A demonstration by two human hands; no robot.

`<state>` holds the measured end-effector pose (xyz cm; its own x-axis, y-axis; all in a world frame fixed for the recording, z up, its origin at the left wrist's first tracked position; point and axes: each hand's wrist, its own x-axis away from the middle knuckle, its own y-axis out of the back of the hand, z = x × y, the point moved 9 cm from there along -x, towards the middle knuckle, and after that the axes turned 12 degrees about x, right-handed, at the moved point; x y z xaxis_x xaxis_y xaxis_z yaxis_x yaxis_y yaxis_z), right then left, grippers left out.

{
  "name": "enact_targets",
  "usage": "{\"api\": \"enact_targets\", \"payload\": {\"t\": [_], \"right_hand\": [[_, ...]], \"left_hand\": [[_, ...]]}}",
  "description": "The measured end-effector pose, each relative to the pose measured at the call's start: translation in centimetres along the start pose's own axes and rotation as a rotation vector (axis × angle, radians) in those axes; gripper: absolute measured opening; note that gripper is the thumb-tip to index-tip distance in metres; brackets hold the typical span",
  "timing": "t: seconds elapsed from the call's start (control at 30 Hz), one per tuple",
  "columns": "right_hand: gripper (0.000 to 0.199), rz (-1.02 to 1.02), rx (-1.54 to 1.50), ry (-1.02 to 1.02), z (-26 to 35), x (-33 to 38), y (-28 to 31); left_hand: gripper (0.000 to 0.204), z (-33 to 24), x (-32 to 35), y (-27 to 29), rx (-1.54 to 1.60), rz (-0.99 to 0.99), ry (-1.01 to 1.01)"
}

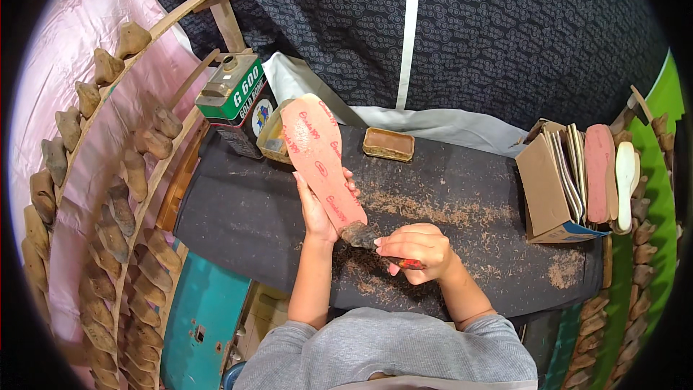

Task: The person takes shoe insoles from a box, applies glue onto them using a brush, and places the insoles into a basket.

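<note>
my left hand (315, 206) is clamping one pink insole (319, 159), heel at the brush (361, 235). my right hand (419, 249) is gripping that one brush; open black cloth (238, 217) is lying on either side.

We see pink insole (320, 159): long flat sole shape, salmon-pink face with red printed marks, rounded toe end pointing up and away, heel end low near worker. It stands tilted above dark cloth-covered table, not lying on it. Left hand (316, 209) supports it from behind and below, fingers wrapped at edge. Right hand (419, 249) grips brush (375, 242): red handle, dark worn bristle head touching heel end of insole.
</note>
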<state>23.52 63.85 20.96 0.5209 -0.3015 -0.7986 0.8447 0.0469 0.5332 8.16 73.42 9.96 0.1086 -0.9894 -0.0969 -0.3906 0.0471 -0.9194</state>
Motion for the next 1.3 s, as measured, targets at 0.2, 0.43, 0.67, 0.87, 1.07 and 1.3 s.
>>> {"api": "enact_targets", "payload": {"t": [0.2,0.43,0.67,0.87,1.07,1.3], "right_hand": [[0.026,0.012,0.085,0.069,0.5,-1.8,0.7],[0.019,-0.148,0.171,0.089,-0.9,-5.1,3.2],[0.019,-0.379,0.446,0.036,-2.7,-5.9,5.0],[0.027,-0.299,0.333,0.160,-0.3,-4.7,3.5],[0.020,-0.390,0.456,0.053,-2.8,-5.1,5.0],[0.029,-0.542,0.470,0.032,-2.4,-4.3,6.3]], "left_hand": [[0.076,2.7,1.3,-0.1,-0.010,-0.014,0.185],[0.078,5.0,2.4,1.2,-0.020,-0.101,0.309],[0.068,4.6,2.7,-0.6,-0.105,0.065,0.303],[0.069,4.6,3.0,0.0,-0.152,0.118,0.293],[0.069,4.9,3.2,-0.1,-0.104,0.109,0.329],[0.070,5.1,3.0,0.4,-0.062,0.086,0.354]]}}
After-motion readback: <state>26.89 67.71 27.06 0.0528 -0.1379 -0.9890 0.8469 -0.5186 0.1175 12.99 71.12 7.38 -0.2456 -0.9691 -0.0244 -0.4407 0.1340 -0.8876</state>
